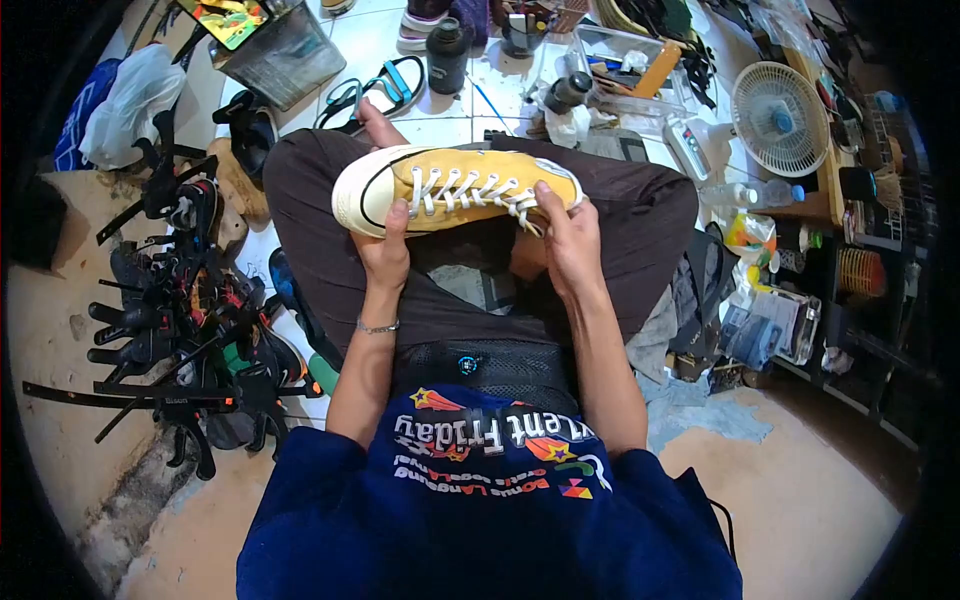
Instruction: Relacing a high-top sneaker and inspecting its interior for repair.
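Note:
A yellow canvas sneaker (440, 170) with a cream toe cap and white laces lies sideways between my hands, above my crossed legs. Its toe points left and its heel right. My left hand (387, 250) grips the toe end, thumb up on the cream rubber edge and fingers hidden underneath. At the heel end, my right hand (572, 240) holds the shoe with the thumb pressed near the collar, by the tied ends of the laces (522, 205). The sole faces down and is out of sight.
Many black bar clamps (170, 330) crowd the left side. Sandals (395, 85), a dark bottle (447, 55) and a grey bin (285, 60) stand ahead. To the right are a round fan (780, 118), plastic bottles (775, 193) and a dark shelf (870, 330).

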### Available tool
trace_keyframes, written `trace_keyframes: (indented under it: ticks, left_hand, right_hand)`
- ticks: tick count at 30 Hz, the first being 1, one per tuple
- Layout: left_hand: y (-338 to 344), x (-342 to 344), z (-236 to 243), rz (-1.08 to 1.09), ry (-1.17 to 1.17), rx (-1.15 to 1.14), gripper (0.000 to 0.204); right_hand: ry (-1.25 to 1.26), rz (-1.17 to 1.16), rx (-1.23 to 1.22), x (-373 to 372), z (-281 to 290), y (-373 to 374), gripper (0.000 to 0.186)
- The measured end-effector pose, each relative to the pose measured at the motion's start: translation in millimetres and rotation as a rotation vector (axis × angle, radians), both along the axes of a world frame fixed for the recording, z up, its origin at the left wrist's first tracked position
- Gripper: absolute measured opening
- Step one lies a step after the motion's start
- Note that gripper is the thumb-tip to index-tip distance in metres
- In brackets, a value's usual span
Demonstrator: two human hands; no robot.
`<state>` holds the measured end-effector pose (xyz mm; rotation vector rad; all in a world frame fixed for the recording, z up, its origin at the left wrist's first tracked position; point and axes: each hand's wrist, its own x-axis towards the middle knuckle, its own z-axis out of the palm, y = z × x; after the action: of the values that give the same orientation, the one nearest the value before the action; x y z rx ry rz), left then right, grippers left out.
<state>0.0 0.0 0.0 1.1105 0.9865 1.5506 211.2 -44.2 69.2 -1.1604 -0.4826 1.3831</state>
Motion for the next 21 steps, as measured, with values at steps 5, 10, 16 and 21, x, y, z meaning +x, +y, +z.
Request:
trace_keyframes:
  ticks: [5, 10, 16, 21]
  left_hand:
    - [6, -1, 5, -0.007, -0.104, -0.120, 0.036]
    - [0, -1, 10, 0.014, 0.060, -0.025, 0.034]
    - [-3, 0, 14, -0.037, 0.056, 0.028, 0.035]
    - [3, 0, 15, -0.051, -0.039, -0.091, 0.035]
  right_hand:
    - [0.038, 0.001, 0.080, -3, -3, 4, 0.035]
    - [0.223, 0.041, -0.047, 6, -3, 0, 0.041]
    - [0.300, 0.071, -0.137, 17, 0, 0, 0.042]
    - [0.104, -0.025, -0.088, 8, -3, 5, 0.038]
